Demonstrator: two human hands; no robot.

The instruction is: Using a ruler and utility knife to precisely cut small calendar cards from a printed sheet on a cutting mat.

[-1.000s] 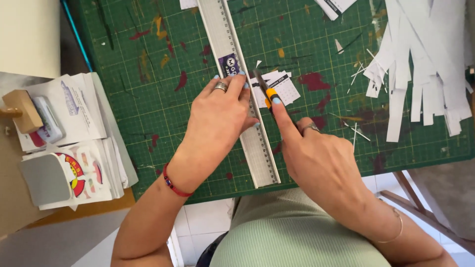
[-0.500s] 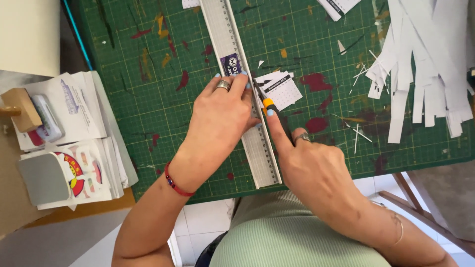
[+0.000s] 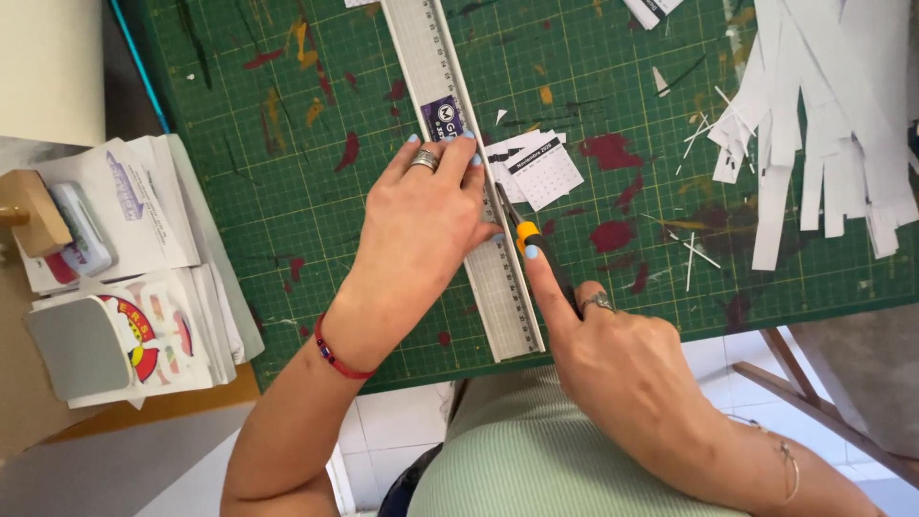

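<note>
L hand (image 3: 421, 215) fingers flat on ruler (image 3: 459, 163); R hand (image 3: 622, 364) fingers clenched on cutter (image 3: 536, 249) by paper (image 3: 541, 168).

Single head-worn cam, no second view to overlap. Looks steeply down, almost top-down, from above the wearer's chest, facing away from the body across the surface. Close range: green cutting mat (image 3: 287, 191) fills most of frame, wearer's torso at bottom edge, floor tiles below.

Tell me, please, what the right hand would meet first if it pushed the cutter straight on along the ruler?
The right hand points its cutter up along the metal ruler; the small printed paper cards beside the ruler's edge likely come first.
</note>
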